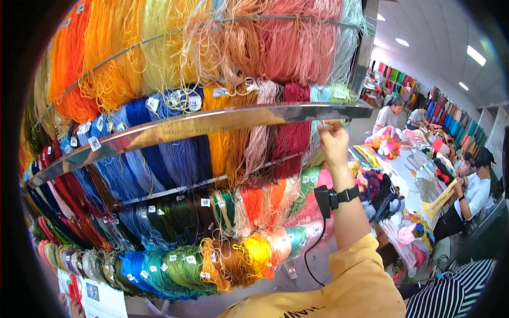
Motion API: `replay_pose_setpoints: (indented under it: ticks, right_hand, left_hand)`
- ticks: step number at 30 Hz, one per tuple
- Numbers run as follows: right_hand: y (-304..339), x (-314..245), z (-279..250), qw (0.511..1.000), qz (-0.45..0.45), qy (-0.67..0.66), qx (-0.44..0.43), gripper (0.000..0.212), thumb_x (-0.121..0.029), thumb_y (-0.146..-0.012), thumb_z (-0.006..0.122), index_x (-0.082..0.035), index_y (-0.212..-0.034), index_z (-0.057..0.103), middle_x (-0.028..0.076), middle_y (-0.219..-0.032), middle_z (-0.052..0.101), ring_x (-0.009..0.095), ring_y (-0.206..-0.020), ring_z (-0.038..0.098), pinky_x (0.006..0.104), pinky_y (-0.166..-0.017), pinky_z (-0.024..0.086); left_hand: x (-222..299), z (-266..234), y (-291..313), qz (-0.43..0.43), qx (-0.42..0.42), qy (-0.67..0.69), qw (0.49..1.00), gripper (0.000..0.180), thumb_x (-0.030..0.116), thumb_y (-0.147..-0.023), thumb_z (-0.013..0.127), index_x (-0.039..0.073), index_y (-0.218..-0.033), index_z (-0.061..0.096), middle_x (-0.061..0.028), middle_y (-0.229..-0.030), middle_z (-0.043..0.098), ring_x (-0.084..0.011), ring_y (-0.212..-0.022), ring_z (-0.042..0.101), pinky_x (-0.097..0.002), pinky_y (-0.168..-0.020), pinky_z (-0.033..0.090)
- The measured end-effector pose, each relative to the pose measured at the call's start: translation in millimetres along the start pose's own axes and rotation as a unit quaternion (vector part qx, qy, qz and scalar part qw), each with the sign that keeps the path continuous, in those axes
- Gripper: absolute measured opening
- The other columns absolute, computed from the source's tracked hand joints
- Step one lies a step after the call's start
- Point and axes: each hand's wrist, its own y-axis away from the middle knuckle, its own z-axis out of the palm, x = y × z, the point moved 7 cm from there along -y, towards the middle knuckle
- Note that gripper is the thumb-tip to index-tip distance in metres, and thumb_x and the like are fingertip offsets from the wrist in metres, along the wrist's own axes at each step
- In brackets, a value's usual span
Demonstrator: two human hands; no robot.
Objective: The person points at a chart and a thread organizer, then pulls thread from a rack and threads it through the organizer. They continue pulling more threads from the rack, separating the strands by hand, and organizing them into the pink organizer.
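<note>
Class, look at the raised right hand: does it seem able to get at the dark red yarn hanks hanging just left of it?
Probably yes. The right hand is up at the metal rail, beside the dark red yarn hanks, and nothing stands between them.

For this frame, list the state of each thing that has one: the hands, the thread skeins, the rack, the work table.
right hand: raised, fingers pinched at pale threads by the rail's end
left hand: at the lower edge, barely in view, grip unclear
metal rail: fixed across the rack
thread skeins: hanging in rows, tagged
printed sheet: by the left hand
work table: piled with coloured threads
</note>
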Motion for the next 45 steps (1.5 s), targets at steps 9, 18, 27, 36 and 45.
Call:
replay_pose_setpoints:
  ticks: [9, 18, 27, 36, 45]
  right_hand:
    - [-12, -21, 10, 0.99, -0.08, 0.108, 0.043, 0.017, -0.012, -0.072, 0.06, 0.004, -0.078, 0.059, -0.002, -0.057, 0.05, 0.005, -0.051, 0.039, 0.0229, -0.046, 0.032]
    - [-19, -21, 8, 0.966, -0.092, 0.239, 0.023, 0.023, -0.018, -0.07, 0.058, 0.004, -0.073, 0.057, 0.006, -0.055, 0.053, 0.009, -0.052, 0.045, 0.0266, -0.05, 0.038]
    - [-17, -13, 5, 0.996, -0.007, 0.085, 0.025, 0.008, -0.006, -0.073, 0.051, -0.003, -0.078, 0.057, 0.004, -0.073, 0.056, 0.008, -0.06, 0.046, 0.0245, -0.049, 0.036]
    - [-22, -8, 2, 0.99, 0.096, -0.081, -0.058, 0.013, 0.0, -0.074, 0.041, -0.007, -0.066, 0.049, 0.0, -0.052, 0.041, 0.007, -0.042, 0.034, 0.0211, -0.039, 0.026]
    - [-10, -37, 3, 0.963, -0.088, 0.242, -0.082, 0.019, -0.013, -0.083, 0.048, 0.001, -0.081, 0.06, 0.003, -0.066, 0.058, 0.01, -0.059, 0.05, 0.0244, -0.056, 0.039]
  left_hand:
    - [39, -8, 15, -0.102, -0.026, 0.009, 0.994, 0.045, 0.026, -0.09, 0.024, -0.002, -0.126, 0.028, -0.0148, -0.124, 0.039, -0.0227, -0.11, 0.04, -0.0297, -0.094, 0.029]
    - [57, -8, 28, -0.179, -0.046, 0.026, 0.982, 0.046, 0.027, -0.09, 0.024, -0.002, -0.126, 0.028, -0.015, -0.125, 0.038, -0.0225, -0.111, 0.039, -0.0289, -0.095, 0.028]
    - [79, -8, 42, -0.245, -0.063, 0.044, 0.966, 0.046, 0.028, -0.09, 0.024, -0.002, -0.126, 0.027, -0.0153, -0.125, 0.037, -0.0223, -0.112, 0.038, -0.0282, -0.095, 0.027]
    - [74, -11, 37, -0.24, -0.066, -0.014, 0.968, 0.049, 0.031, -0.09, 0.026, -0.002, -0.126, 0.028, -0.0167, -0.124, 0.038, -0.0237, -0.112, 0.039, -0.028, -0.094, 0.029]
    - [37, -6, 32, -0.194, 0.025, 0.014, 0.981, 0.048, 0.032, -0.087, 0.032, -0.003, -0.12, 0.037, -0.0201, -0.112, 0.049, -0.0263, -0.097, 0.049, -0.0303, -0.083, 0.038]
